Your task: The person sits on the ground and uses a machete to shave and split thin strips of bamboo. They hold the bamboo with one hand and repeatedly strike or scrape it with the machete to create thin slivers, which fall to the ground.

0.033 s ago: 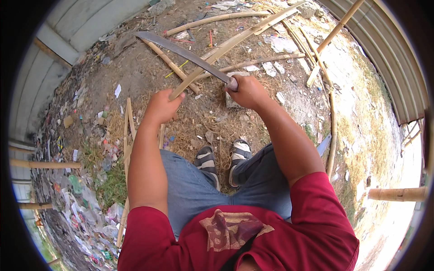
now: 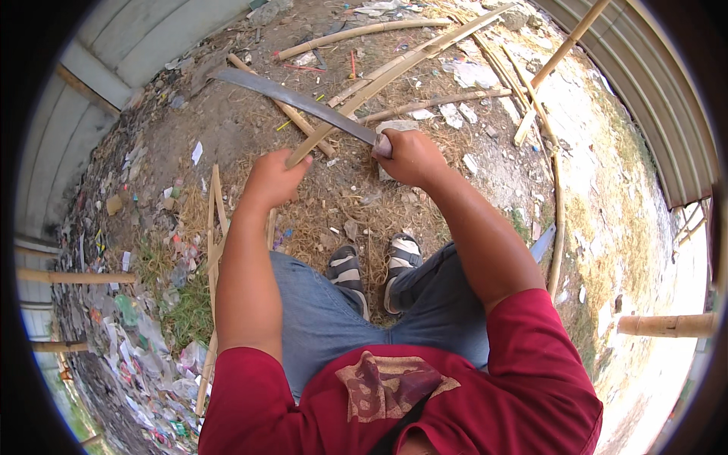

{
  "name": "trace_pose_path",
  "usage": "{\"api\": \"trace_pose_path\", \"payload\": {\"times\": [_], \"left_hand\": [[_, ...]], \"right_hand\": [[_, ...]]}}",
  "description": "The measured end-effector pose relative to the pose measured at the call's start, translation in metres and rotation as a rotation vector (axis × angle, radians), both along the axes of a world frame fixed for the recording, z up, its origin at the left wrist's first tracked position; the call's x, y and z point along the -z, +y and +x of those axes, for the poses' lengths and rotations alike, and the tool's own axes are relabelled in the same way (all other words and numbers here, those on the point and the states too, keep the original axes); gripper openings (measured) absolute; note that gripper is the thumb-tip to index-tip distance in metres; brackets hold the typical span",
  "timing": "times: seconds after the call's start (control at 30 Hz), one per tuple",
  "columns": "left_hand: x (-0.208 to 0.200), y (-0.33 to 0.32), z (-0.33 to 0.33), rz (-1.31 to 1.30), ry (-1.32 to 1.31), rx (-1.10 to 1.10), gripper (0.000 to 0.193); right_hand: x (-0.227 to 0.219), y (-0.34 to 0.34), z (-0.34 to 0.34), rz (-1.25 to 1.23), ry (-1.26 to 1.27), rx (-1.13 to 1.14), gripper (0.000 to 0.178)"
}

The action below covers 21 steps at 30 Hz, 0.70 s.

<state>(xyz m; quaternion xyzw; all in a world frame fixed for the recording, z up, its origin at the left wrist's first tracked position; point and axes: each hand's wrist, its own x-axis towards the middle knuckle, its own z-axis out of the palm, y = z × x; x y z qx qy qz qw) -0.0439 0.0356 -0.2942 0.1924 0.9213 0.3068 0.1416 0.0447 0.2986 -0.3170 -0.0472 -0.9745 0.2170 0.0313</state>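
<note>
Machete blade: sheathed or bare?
Bare: the machete blade shows uncovered grey metal from its tip to the handle in the right hand.

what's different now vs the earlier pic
The right hand and the long grey metal machete it grips have shifted slightly left, the tip also lower in view. Nothing was taken up or let go; the left hand still holds the pale split-bamboo strip.

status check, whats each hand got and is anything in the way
Left hand gripping bamboo strip's near end. Right hand on machete handle, blade crossing above strip, contact unclear. Short bamboo piece on ground below blade.
</note>
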Motion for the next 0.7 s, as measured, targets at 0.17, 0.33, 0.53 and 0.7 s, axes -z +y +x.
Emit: {"api": "trace_pose_path", "payload": {"times": [0.17, 0.33, 0.53, 0.7], "left_hand": [[0.028, -0.022, -0.004, 0.035, 0.442, 0.091, 0.040], [0.001, -0.028, -0.005, -0.235, 0.111, 0.018, 0.040], [-0.006, -0.005, -0.003, -0.182, 0.018, 0.032, 0.041], [-0.002, -0.002, -0.006, -0.144, 0.004, -0.008, 0.040]], "right_hand": [[-0.006, 0.009, -0.007, 0.180, 0.011, -0.085, 0.027], [0.034, 0.106, -0.014, -0.537, -0.062, 0.622, 0.045], [0.023, 0.077, -0.006, -0.248, 0.019, 0.419, 0.044], [-0.009, 0.018, 0.001, -0.020, -0.085, -0.039, 0.040]]}}
